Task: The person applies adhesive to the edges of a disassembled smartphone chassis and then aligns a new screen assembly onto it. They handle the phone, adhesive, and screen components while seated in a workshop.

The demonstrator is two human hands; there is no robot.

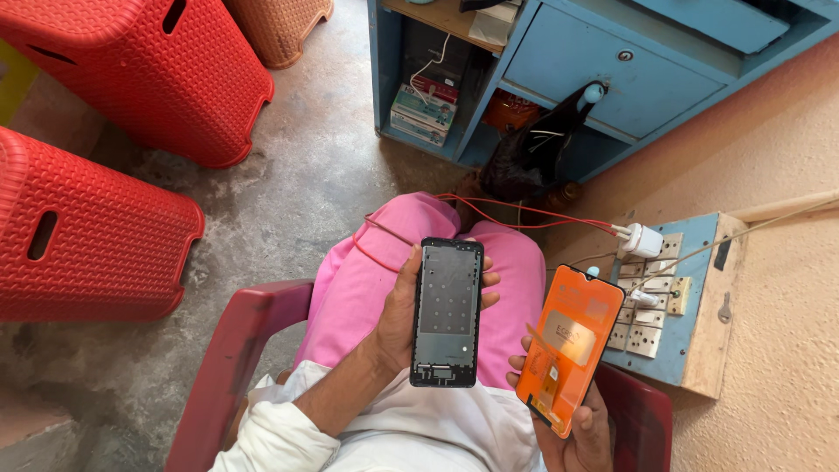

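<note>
My left hand (395,316) grips a black phone frame (447,311) upright over my lap, its bare inner side with a grey plate facing me. My right hand (578,433) holds an orange phone display panel (570,345) from below, back side up, with a brownish square patch and a flex strip near its lower end. The two parts are side by side and apart. I sit on a dark red chair (229,363) in pink trousers (364,288).
Red wires (489,210) run across my knees to a white charger (642,239) plugged into a blue switch board (690,301) on the wall at right. Red plastic stools (131,70) stand at left; a blue cabinet (603,70) with a black bag (533,149) stands ahead.
</note>
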